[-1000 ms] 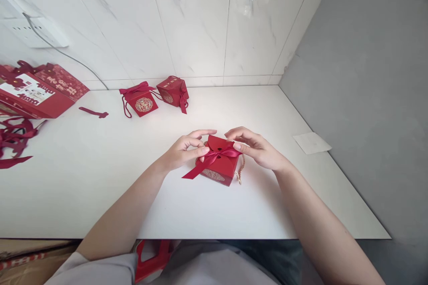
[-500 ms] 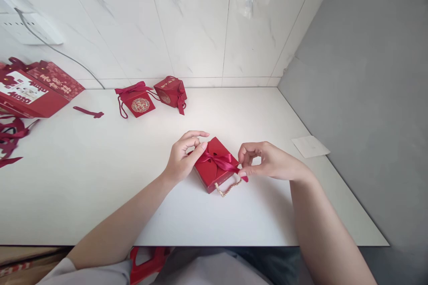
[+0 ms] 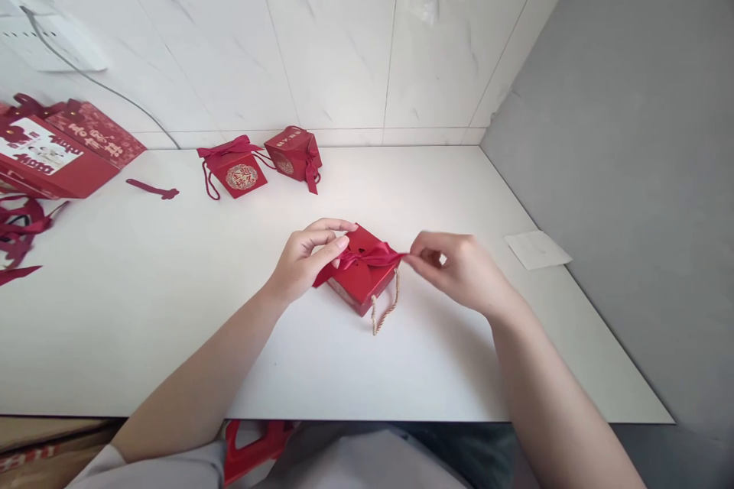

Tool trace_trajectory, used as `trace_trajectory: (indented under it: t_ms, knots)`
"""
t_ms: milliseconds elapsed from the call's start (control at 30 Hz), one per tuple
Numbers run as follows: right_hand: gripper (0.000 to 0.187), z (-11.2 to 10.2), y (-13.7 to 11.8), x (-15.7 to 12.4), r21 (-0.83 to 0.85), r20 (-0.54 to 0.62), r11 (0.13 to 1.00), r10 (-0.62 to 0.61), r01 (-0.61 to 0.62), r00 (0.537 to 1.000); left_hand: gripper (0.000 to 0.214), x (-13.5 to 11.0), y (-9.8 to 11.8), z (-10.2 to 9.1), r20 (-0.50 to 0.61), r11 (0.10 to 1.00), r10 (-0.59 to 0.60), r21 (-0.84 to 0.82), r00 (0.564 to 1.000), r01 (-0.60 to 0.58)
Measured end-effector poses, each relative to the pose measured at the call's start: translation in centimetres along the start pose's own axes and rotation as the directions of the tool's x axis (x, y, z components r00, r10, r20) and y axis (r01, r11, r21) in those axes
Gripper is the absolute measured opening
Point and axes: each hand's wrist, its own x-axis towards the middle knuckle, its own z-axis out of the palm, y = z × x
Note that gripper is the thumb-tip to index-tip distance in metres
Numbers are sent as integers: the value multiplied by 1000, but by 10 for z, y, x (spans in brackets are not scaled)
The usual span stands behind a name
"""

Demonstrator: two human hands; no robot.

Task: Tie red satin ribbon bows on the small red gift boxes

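A flat red gift box (image 3: 361, 284) lies on the white table, set at an angle. A dark pink ribbon (image 3: 375, 254) crosses its top in a bow, and a twisted gold cord handle (image 3: 387, 313) hangs off its near right side. My left hand (image 3: 310, 256) is at the box's left corner, thumb and bent fingers closed round the ribbon's left part. Part of that hold is hidden by the fingers. To the right, my right hand (image 3: 453, 263) pinches the ribbon's right end between thumb and forefinger, drawing it out past the box edge.
Two small red boxes with bows, one left (image 3: 238, 172) and one right (image 3: 292, 155), stand near the tiled wall. At left are red packages (image 3: 69, 149), a pile of ribbons (image 3: 23, 229) and a loose dark red strip (image 3: 152, 189). A white paper (image 3: 537, 250) lies at right.
My right hand has risen slightly and pulled the ribbon end up and taut. The box has shifted a little up and left, and its cord handle now hangs more steeply.
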Motion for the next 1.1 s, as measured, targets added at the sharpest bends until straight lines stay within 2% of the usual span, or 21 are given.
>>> trace_trajectory:
  t_ms: [67,100,167,233,300,367,467,567,633,700,767,833,900,967,1100]
  knots:
    - [11,0,2,2,-39,-204,998,-46,38,978,41,1,1,-2,-2,1000,20,-3,1000,-20]
    - [9,0,2,2,-47,-268,997,-78,68,960,41,1,1,-2,2,1000,13,-17,1000,-13]
    - [9,-3,2,2,-21,-302,989,-148,149,942,40,2,1,-1,22,999,-18,-51,1000,19]
    - [11,-6,1,1,78,-234,976,-181,204,955,39,2,0,0,29,996,-48,-80,998,50]
    - [14,-9,1,0,234,-105,953,-171,191,980,38,3,-2,0,19,996,-55,-71,998,56]
    - [16,-12,1,-1,369,17,921,-136,120,991,38,3,-5,1,9,999,-43,-30,999,44]
    - [16,-15,3,-1,507,129,861,-53,-20,990,38,4,-8,0,32,999,-35,31,999,34]
    - [13,-15,8,3,688,224,709,-8,-152,975,39,5,-9,-1,53,998,-40,55,998,37]
    - [30,-12,12,6,765,247,600,59,-232,967,40,5,-9,-1,52,998,-34,56,998,31]
    - [47,-8,14,9,755,277,560,200,-341,940,40,5,-10,0,49,999,-17,52,999,15]
    - [57,-3,15,12,675,349,558,335,-482,875,40,6,-11,2,45,999,1,37,999,-3]
    - [64,2,15,14,581,455,565,371,-586,809,41,6,-13,4,36,999,22,22,999,-23]
    - [68,5,13,15,538,522,574,349,-618,778,42,6,-15,5,27,999,48,10,998,-48]
    - [64,7,12,16,545,529,599,298,-587,795,42,6,-17,5,26,998,64,0,998,-64]
    - [40,8,10,15,628,418,648,187,-431,889,42,7,-17,4,24,999,44,-22,999,-44]
